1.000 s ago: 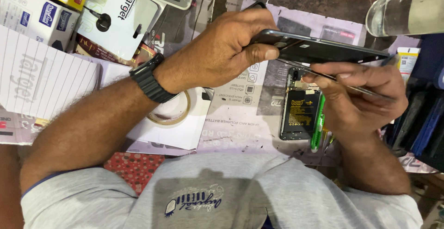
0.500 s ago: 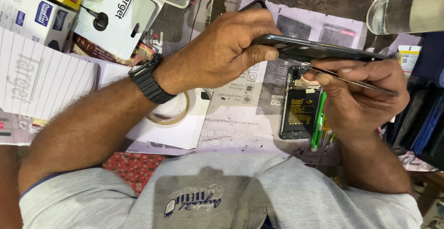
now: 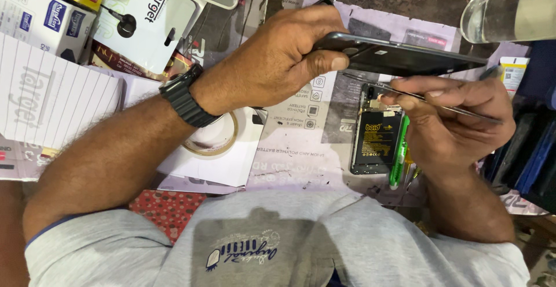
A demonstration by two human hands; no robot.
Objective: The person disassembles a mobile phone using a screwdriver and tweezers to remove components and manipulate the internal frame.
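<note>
left hand (image 3: 278, 61): grip pinched on one end of a dark phone back cover (image 3: 399, 55), thumb under, fingers over; cover held level in the air above the bench (image 3: 289, 159).
right hand (image 3: 457, 119): grip pressed together on thin metal tweezers (image 3: 405, 94), tips pointing left, just under the cover's edge.
opened phone (image 3: 375, 136): lies flat on the bench below both hands, battery showing; green tool (image 3: 398, 151) touching its right side.
handling, cover: judged light, thin, a bit flexible, smooth and likely slippery; best held by its edges, not bent.
handling, tweezers: stiff, light, sharp-tipped; could scratch.
around: tape roll (image 3: 211, 139) by the wrist, white boxes (image 3: 145, 17) top left, clear bottle (image 3: 509, 12) top right.
</note>
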